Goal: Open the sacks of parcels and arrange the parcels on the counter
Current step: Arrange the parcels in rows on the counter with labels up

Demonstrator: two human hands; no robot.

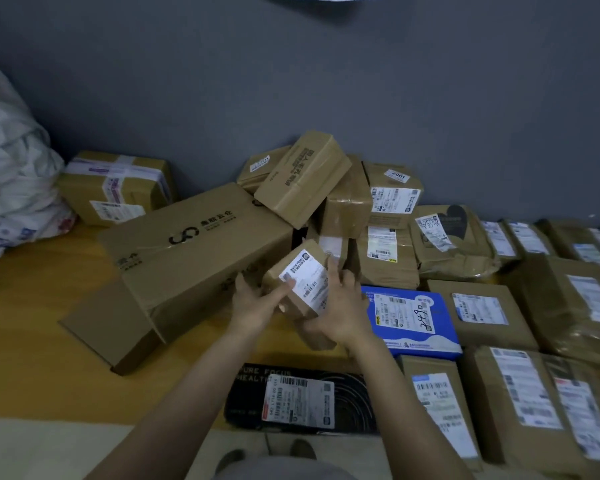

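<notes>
holding a small brown parcel (300,282) in both hands, left hand (253,303) and right hand (340,306) gripping it above the wooden counter (49,323), a person sorts deliveries; next it likely needs a free spot beside the blue parcel (409,317).

A carton (194,244) lies left of the parcel pile (347,202) (sack (11,161) farther left).

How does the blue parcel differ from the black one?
The blue parcel is bright blue, its label bearing a handwritten number; the black parcel is dark with white lettering, its label only printed. The blue one lies farther back; the black one nearest the counter edge. Both lie flat, label up.
</notes>
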